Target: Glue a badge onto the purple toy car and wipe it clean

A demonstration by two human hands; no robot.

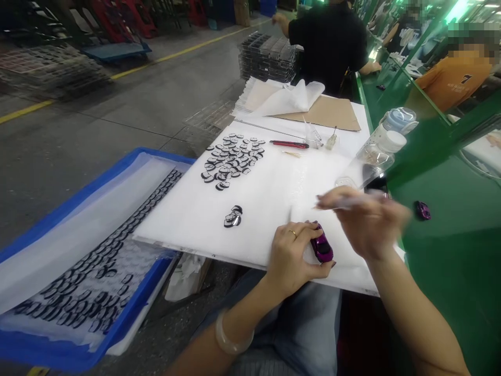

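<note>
My left hand (291,256) pins the purple car (322,247) near the worktop's (266,198) near edge. Right hand (366,222), blurred, pinches a thin clear tool (346,201). Risk: car rolls sideways; tool smears its body.

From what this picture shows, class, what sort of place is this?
Probably a toy factory assembly line: a green conveyor, a blue tray of small black parts, and a purple toy car in the left hand.

Left hand (291,256) curled palm-down, ringed finger bent, thumb tucked inward. Right hand (366,222) hovered just beside it, blurred, fingers pinched together, forearm angled in.
</note>
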